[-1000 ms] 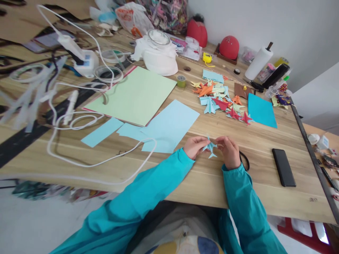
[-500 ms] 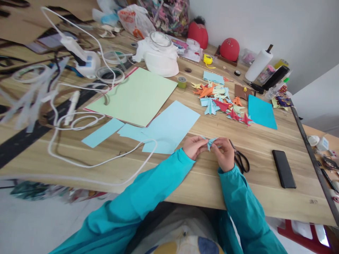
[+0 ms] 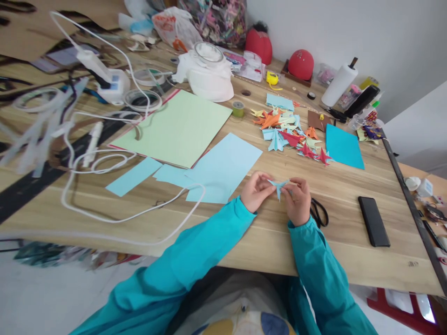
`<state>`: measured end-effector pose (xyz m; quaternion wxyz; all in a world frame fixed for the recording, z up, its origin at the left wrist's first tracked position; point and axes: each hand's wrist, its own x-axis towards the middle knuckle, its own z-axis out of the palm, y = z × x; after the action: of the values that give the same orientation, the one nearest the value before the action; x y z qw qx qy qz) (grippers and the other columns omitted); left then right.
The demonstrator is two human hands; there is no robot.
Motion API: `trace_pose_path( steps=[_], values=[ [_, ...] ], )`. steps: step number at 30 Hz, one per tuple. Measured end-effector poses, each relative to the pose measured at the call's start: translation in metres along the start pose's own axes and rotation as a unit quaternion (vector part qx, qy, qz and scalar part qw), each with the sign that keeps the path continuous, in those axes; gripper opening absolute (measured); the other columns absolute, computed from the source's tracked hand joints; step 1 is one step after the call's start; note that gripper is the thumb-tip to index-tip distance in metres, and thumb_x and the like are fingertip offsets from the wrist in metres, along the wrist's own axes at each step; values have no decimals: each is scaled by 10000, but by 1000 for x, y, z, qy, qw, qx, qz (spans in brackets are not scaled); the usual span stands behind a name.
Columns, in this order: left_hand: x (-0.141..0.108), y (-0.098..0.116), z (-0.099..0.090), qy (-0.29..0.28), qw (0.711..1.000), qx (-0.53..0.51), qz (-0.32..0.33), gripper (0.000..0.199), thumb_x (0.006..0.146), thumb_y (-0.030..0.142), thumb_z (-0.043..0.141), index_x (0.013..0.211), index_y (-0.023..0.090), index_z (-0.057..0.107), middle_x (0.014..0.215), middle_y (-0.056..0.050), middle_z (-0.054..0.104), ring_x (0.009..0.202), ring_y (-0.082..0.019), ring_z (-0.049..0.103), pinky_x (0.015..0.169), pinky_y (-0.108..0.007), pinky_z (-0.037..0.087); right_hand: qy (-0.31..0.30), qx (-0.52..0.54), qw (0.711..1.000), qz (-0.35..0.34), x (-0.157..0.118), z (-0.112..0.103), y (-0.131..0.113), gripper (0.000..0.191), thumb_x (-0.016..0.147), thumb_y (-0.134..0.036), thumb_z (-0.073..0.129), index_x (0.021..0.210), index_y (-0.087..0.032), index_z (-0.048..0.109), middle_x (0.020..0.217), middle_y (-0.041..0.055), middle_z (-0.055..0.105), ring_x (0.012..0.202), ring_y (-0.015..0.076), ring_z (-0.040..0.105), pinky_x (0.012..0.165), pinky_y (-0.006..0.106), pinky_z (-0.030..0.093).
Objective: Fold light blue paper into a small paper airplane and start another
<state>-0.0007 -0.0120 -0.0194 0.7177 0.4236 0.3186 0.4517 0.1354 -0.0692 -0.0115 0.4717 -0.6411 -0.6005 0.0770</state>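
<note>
Left hand (image 3: 257,190) and right hand (image 3: 296,200) pinching folded blue paper (image 3: 278,187) near table's (image 3: 265,251) front edge, bare wood beyond, left fingers more curled than before.

the pale wood-grained tabletop (image 3: 265,251) carries, left of the hands, light blue paper sheets (image 3: 226,167) and a pale green rectangular sheet (image 3: 178,125); beyond them, a pile of multicoloured folded-paper pieces (image 3: 275,139); right, a black rectangular phone (image 3: 373,221).
</note>
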Motion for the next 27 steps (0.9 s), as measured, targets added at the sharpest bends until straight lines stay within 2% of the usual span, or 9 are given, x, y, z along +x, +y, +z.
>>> trace_pose_path(
  steps=[2, 4, 7, 11, 16, 22, 27],
  values=[
    [-2, 2, -1, -15, 992, 97, 84, 296, 645, 297, 739, 859, 167, 581, 873, -37, 592, 778, -135, 601, 685, -250, 508, 14, -46, 999, -22, -1, -1, 1, 109, 797, -263, 591, 787, -233, 695, 1033, 87, 524, 1001, 236, 512, 872, 418, 402],
    [-4, 4, -2, -42, 972, 184, 138, 199, 699, 289, 691, 845, 166, 633, 975, -76, 561, 842, -150, 591, 691, -242, 509, 19, -76, 996, -48, -1, -2, 1, 109, 795, -267, 601, 782, -239, 706, 1051, 87, 512, 1017, 241, 503, 871, 424, 401],
    [-4, 2, -4, -73, 952, 241, 175, 135, 751, 267, 634, 830, 162, 665, 994, -100, 560, 848, -162, 593, 665, -253, 522, 23, -108, 990, -91, -2, -4, -1, 116, 799, -247, 599, 779, -243, 713, 1062, 84, 509, 1015, 239, 497, 865, 421, 411],
    [0, -4, -7, -87, 947, 242, 194, 122, 747, 233, 633, 821, 142, 668, 926, -110, 622, 858, -183, 610, 651, -264, 533, 30, -141, 980, -136, -1, -5, -3, 104, 800, -221, 604, 796, -230, 708, 1075, 86, 514, 1002, 229, 496, 854, 404, 428],
    [0, -6, -7, -72, 955, 231, 174, 109, 708, 199, 656, 795, 136, 674, 890, -102, 666, 811, -176, 638, 681, -264, 536, 28, -163, 971, -172, 0, -6, -3, 99, 803, -203, 604, 774, -225, 695, 1057, 85, 529, 993, 228, 501, 844, 400, 431],
    [-1, -5, -5, -50, 970, 215, 100, 171, 669, 224, 687, 805, 120, 679, 861, -95, 694, 674, -157, 656, 632, -254, 539, 35, -174, 966, -190, 0, -6, -6, 103, 795, -170, 609, 758, -227, 687, 1071, 86, 523, 1018, 236, 486, 836, 396, 440],
    [0, -3, -5, -35, 976, 214, 23, 240, 623, 282, 733, 791, 113, 700, 702, -67, 704, 580, -151, 647, 562, -240, 529, 49, -194, 952, -230, -2, -6, -5, 82, 785, -161, 629, 755, -229, 664, 1056, 75, 535, 1012, 234, 490, 825, 398, 449]
  ],
)
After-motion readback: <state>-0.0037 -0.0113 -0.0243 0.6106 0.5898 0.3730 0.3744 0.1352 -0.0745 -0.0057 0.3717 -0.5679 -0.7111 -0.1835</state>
